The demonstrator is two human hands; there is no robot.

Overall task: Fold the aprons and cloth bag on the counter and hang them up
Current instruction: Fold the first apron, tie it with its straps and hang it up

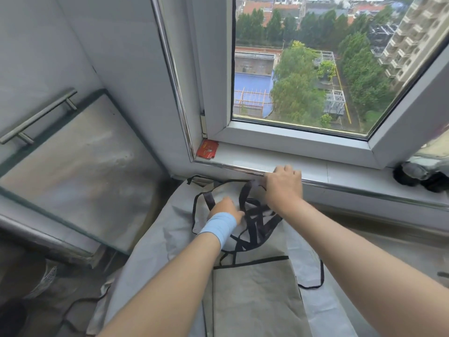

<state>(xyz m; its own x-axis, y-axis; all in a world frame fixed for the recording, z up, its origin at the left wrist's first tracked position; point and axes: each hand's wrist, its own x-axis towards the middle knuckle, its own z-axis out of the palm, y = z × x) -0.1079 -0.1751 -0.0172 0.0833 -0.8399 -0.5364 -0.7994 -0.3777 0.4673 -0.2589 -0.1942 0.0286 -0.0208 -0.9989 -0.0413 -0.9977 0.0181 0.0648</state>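
A grey apron (257, 295) with black trim and a front pocket lies flat on the counter below the window. Its black straps (255, 222) are piled in a tangle on the bib end, near the sill. My left hand (227, 210), with a light blue band around the wrist, rests on the bib beside the straps, fingers pinching at one strap. My right hand (283, 184) is at the bib's far edge against the sill, closed on a black strap loop. A paler cloth (150, 251) lies underneath the apron, spreading out on both sides.
The window sill (340, 176) with a metal edge runs just behind the apron. A red packet (207, 149) sits in the sill's corner. A glass panel with a bar handle (38, 116) leans at the left. A dark and silvery object (422, 173) sits at the sill's right end.
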